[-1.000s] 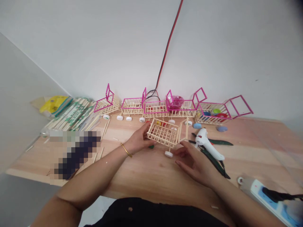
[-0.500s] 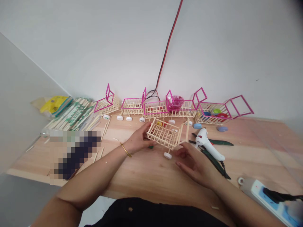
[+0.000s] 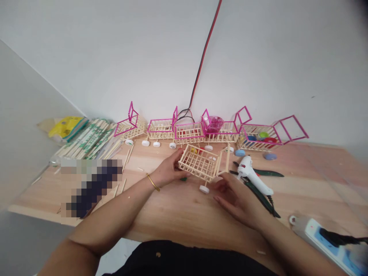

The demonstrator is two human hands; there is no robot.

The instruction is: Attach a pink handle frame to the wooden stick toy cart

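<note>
While the left hand (image 3: 169,166) grips the left end of a bare-wood miniature shopping cart (image 3: 198,165), its fingers bent round the slats and its thumb low on the near side, the right hand (image 3: 237,193) sits by the other end, fingers loosely curled, thumb apart from them, close under the cart's handle frame (image 3: 227,158); whether those fingertips press on the sticks I cannot tell. That cart is tilted over the middle of the desk (image 3: 172,216), well back from the front edge, with a white cap wheel (image 3: 204,189) showing below its basket. A green cap (image 3: 183,179) peeps out beside the left thumb. Just right of the right hand, a white glue gun (image 3: 254,176) lies across a green-handled hand tool (image 3: 266,173). Toward the front edge on the right is a power strip (image 3: 314,230) with a black plug (image 3: 330,235) in it. Along the back edge stand five pink-trimmed carts (image 3: 189,133), a pink bowl (image 3: 215,124) among them. Near the back left corner, wrapped chopsticks (image 3: 92,136) lie beside a yellow bag (image 3: 67,128), and a pixelated patch hides something between there and the front edge
</note>
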